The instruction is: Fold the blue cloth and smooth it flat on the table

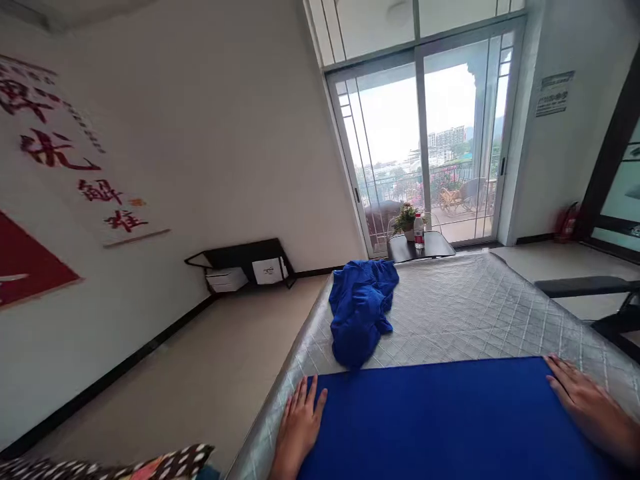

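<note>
A blue cloth (430,413) lies spread flat over the near part of a bed-like surface with a silvery quilted cover (465,313). My left hand (301,417) rests open on the cloth's far left corner, fingers apart. On the far right corner lies my right hand (583,393), palm down with fingers stretched out. Farther off, a crumpled blue garment (361,307) sits in a heap near the left edge of the quilted cover, apart from both hands. The near end of the spread cloth runs out of view.
Past the far end stands a black chair (443,245) bearing a water bottle (419,233) and a potted plant (406,219). A black bench (583,287) is to the right. White boxes (267,271) lie by the left wall. Patterned fabric (170,465) shows at bottom left.
</note>
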Demonstrator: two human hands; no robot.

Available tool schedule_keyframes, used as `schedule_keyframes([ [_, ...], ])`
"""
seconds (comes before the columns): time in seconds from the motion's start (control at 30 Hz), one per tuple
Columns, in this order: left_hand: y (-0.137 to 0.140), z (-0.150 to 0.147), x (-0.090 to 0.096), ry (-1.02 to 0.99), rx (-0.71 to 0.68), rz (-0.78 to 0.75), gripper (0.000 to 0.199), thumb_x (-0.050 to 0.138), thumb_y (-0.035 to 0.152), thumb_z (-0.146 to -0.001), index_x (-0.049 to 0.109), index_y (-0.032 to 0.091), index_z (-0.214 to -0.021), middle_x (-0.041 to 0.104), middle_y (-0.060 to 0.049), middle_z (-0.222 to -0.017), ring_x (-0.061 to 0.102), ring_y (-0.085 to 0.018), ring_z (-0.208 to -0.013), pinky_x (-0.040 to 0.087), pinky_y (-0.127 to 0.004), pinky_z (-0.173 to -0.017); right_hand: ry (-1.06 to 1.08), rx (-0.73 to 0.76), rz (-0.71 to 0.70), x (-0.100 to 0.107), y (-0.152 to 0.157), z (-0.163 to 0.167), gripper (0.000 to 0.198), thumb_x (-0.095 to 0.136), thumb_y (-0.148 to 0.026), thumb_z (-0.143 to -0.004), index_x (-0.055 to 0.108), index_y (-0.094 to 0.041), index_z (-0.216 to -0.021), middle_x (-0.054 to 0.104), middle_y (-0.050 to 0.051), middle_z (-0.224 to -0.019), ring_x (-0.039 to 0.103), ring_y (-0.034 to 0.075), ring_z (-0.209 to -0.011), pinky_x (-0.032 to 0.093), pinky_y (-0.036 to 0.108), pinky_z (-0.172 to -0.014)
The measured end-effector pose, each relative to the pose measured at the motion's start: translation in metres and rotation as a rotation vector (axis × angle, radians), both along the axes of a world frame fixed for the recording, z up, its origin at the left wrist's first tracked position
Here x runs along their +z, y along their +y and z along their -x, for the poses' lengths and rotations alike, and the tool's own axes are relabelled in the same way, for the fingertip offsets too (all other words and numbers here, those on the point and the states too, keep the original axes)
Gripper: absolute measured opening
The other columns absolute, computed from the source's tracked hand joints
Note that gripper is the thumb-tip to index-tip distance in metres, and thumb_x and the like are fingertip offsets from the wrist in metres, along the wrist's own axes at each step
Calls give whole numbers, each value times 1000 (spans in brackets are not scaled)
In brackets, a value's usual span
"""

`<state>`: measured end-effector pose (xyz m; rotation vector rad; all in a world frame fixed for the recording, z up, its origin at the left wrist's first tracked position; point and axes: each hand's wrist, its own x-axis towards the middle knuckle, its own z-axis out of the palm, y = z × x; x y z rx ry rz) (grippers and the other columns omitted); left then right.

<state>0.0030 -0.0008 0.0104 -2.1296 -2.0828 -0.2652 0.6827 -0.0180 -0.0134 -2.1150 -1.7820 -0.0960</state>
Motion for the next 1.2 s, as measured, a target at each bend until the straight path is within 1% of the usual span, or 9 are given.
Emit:
schedule_keyframes([
  [0.1,-1,-5,14,-39,38,55,61,25,46,-100,36,16,-151,33,-12,-157,28,-28,-145,28,-47,-117,-18,42,52,15,-6,6,69,20,-48,-92,42,-14,-147,36,9,-155,32,26,-143,29,51,-116],
  [0.17,-1,-8,20,-73,76,95,66,25,52,-99,32,13,-152,27,-15,-159,27,-27,-146,27,-45,-117,-50,36,40,18,-7,9,68,19,-47,-92,41,-14,-148,37,8,-155,30,25,-144,27,50,-117],
  [0.27,-2,-12,23,-111,112,80,68,27,55,-98,31,14,-152,24,-14,-160,25,-26,-146,26,-45,-117,-101,45,5,13,-6,8,65,17,-42,-93,42,-15,-147,38,7,-154,29,22,-144,26,47,-118],
  [0.43,-3,-16,19,-130,106,-13,63,30,53,-99,36,19,-151,31,-11,-158,29,-26,-145,26,-46,-118,-164,45,-51,-3,-1,2,64,19,-39,-92,45,-14,-145,39,7,-154,29,24,-144,25,49,-117],
  [0.53,-1,-16,14,-127,132,-54,60,32,51,-99,40,18,-149,35,-11,-156,32,-27,-144,29,-44,-117,-165,45,-40,-5,2,3,62,21,-37,-92,46,-15,-145,38,6,-155,29,23,-144,25,47,-118],
  [0.7,-1,-23,13,-121,150,-83,57,34,46,-100,44,16,-146,39,-15,-154,37,-28,-142,28,-46,-116,-149,-33,49,19,-4,17,62,19,-39,-95,39,-16,-149,35,5,-156,26,21,-146,20,46,-119],
  [0.8,-3,-26,14,-95,162,-87,56,33,43,-100,45,14,-146,39,-16,-154,36,-28,-142,26,-45,-116,-134,-32,81,38,-11,27,60,19,-37,-96,36,-15,-150,33,5,-157,24,20,-146,18,44,-120],
  [0.9,-4,-25,13,-91,145,-87,57,31,44,-100,44,14,-147,39,-17,-154,35,-29,-142,26,-46,-116,-87,-33,112,49,-18,33,59,20,-38,-97,35,-17,-151,33,5,-158,23,20,-146,17,43,-120],
  [1.2,0,-23,9,-130,135,-117,55,35,41,-98,47,15,-145,40,-15,-153,36,-28,-142,25,-46,-117,-95,-52,126,53,-20,35,59,21,-37,-97,34,-17,-151,32,6,-158,24,20,-146,17,43,-120],
])
